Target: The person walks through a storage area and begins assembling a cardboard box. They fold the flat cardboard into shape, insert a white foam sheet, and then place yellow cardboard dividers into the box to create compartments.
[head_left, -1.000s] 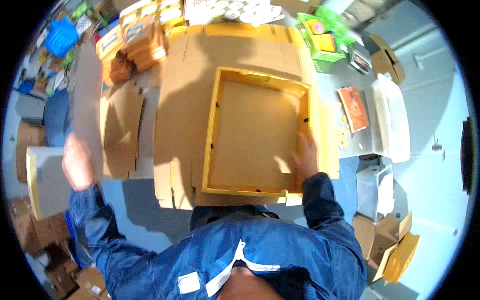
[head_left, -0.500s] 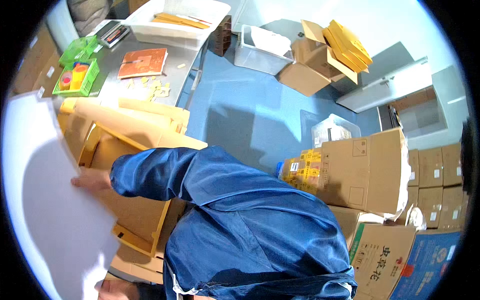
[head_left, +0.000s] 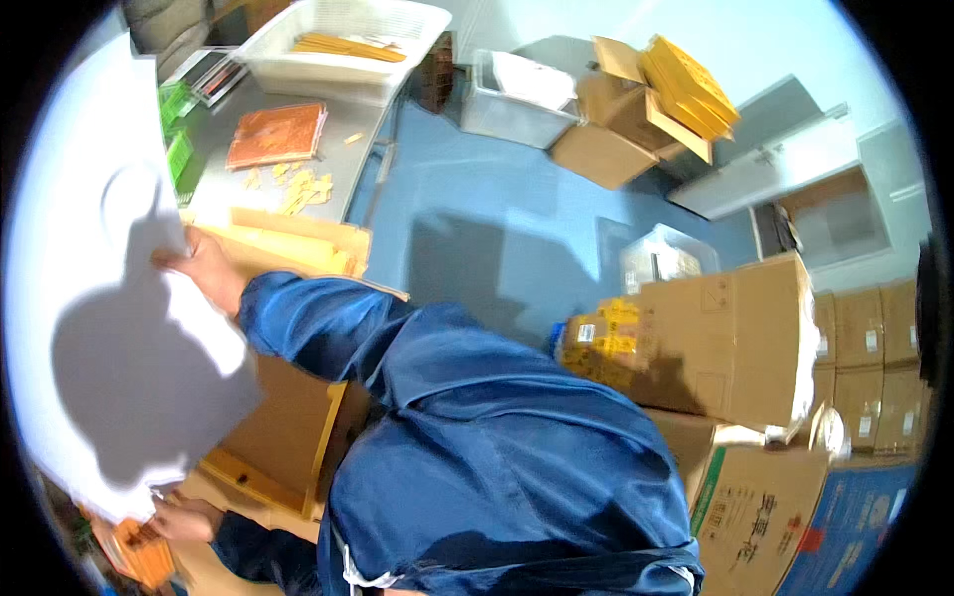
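White sheet point(head_left: 139, 328): held between the two sets of fingers, overlapping part of the yellow-rimmed tray point(head_left: 328, 437), which shows between the hands on the body side; contact between the two cannot be told. Right hand point(head_left: 214, 268): fingers pinched on the near edge, thumb over the face. Left hand point(head_left: 189, 519): fingers closed on the lower corner. Recommended: keep both grips light and level, the span taut, to avoid creasing. Orange packs point(head_left: 139, 556) lie just past the left fingers. Beyond the right fingers, the counter point(head_left: 343, 164) carries yellow scraps point(head_left: 313, 189) and an orange book point(head_left: 273, 136).
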A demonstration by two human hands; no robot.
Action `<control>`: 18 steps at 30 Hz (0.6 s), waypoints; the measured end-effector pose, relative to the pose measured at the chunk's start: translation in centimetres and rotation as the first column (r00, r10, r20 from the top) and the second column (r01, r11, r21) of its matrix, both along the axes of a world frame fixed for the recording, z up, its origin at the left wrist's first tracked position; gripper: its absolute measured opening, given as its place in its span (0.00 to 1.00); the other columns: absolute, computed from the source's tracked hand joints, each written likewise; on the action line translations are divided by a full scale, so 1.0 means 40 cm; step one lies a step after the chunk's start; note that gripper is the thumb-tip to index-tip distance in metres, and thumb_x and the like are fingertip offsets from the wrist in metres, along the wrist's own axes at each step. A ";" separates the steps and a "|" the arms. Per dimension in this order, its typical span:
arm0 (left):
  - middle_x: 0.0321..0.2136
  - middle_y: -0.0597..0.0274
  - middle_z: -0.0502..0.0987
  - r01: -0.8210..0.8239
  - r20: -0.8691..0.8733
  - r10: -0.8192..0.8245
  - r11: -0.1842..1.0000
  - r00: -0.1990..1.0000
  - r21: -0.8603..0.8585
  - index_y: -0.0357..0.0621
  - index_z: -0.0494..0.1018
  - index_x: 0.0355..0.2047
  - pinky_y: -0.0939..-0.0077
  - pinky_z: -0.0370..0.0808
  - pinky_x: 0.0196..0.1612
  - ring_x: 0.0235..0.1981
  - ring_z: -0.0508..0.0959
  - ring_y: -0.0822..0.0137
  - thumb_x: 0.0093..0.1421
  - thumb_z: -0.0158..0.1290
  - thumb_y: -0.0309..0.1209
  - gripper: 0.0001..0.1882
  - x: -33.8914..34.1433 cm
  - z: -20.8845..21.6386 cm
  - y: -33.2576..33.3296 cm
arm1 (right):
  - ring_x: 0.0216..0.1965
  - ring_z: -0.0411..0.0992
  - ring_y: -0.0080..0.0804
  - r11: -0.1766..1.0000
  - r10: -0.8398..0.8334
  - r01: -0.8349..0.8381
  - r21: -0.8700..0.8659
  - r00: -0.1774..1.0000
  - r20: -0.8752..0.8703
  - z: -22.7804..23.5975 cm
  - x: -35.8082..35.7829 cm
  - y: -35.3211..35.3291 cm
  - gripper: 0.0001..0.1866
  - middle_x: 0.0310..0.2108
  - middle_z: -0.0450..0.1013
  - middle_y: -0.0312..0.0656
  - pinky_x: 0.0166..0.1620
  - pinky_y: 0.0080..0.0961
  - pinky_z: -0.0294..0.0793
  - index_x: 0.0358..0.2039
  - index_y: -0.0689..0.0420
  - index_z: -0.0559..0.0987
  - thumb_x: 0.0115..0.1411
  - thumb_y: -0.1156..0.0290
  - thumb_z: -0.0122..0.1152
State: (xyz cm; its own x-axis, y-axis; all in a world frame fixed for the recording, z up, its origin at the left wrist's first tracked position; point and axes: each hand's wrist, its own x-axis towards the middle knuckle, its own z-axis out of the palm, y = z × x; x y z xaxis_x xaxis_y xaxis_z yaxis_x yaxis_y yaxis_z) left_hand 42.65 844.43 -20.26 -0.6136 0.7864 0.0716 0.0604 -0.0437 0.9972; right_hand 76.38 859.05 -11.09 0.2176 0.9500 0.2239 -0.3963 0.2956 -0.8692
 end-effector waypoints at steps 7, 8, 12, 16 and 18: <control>0.61 0.43 0.51 -0.075 -0.478 0.031 0.995 0.878 -0.072 0.32 0.49 0.61 0.61 0.52 0.63 0.62 0.53 0.49 0.62 0.43 0.50 0.38 0.004 0.107 0.177 | 0.40 0.73 0.35 0.977 0.214 -0.214 -0.006 0.970 0.113 0.020 0.085 -0.031 0.26 0.37 0.72 0.47 0.41 0.31 0.72 0.45 0.62 0.71 0.61 0.51 0.46; 0.63 0.42 0.49 -0.093 -0.460 0.037 0.991 0.887 -0.099 0.32 0.47 0.63 0.61 0.50 0.64 0.64 0.51 0.48 0.61 0.43 0.52 0.41 -0.004 0.105 0.175 | 0.43 0.71 0.39 0.982 0.185 -0.190 0.000 0.955 0.232 0.038 0.090 -0.043 0.30 0.41 0.71 0.50 0.45 0.35 0.71 0.47 0.63 0.70 0.58 0.48 0.49; 0.54 0.44 0.63 -0.002 -0.408 -0.029 0.997 0.912 -0.075 0.31 0.52 0.58 0.64 0.55 0.61 0.59 0.60 0.53 0.61 0.47 0.49 0.37 0.007 0.108 0.144 | 0.48 0.67 0.38 0.974 0.213 -0.223 0.028 0.956 0.201 0.003 0.106 -0.035 0.35 0.47 0.68 0.48 0.50 0.33 0.66 0.52 0.64 0.66 0.55 0.45 0.52; 0.51 0.49 0.65 0.122 -0.335 -0.107 0.992 0.936 0.024 0.33 0.55 0.55 0.66 0.62 0.56 0.53 0.66 0.60 0.60 0.50 0.43 0.31 -0.012 0.114 0.128 | 0.51 0.64 0.36 0.965 0.211 -0.242 0.099 0.945 0.251 -0.013 0.123 -0.081 0.37 0.50 0.65 0.46 0.52 0.34 0.63 0.53 0.63 0.66 0.54 0.44 0.52; 0.51 0.52 0.65 0.144 -0.207 -0.149 0.989 0.967 -0.036 0.36 0.55 0.57 0.69 0.62 0.55 0.53 0.65 0.62 0.60 0.52 0.43 0.32 -0.014 0.077 0.118 | 0.52 0.63 0.37 0.969 0.194 -0.228 0.092 0.940 0.280 -0.047 0.166 -0.071 0.37 0.51 0.65 0.45 0.53 0.34 0.62 0.53 0.63 0.65 0.53 0.44 0.54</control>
